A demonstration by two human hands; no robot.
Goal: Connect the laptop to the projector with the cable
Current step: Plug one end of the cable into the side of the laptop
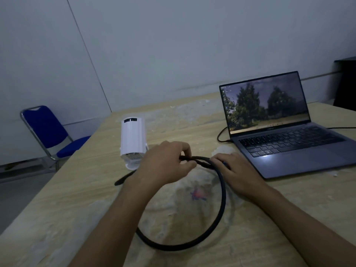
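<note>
Presently both hands pinch the black cable (pixel 221 205) near its crossing, left hand (pixel 165 162) nearer the white projector (pixel 132 139), right hand (pixel 231 166) nearer the laptop (pixel 285 135).

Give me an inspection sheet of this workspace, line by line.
Surface: wooden table, worn pale patches, red-blue mark near centre.
Job's things: white projector upright at left; open laptop at right, screen lit; black cable looped on the table, not yet plugged into either.
Clutter: nothing seen.
Grippers: left hand pinches the cable in its fingers; right hand grips it beside.
Cables: a thin black lead already enters the laptop's left side.
Surroundings: blue chair at left, plain wall, dim light.
</note>
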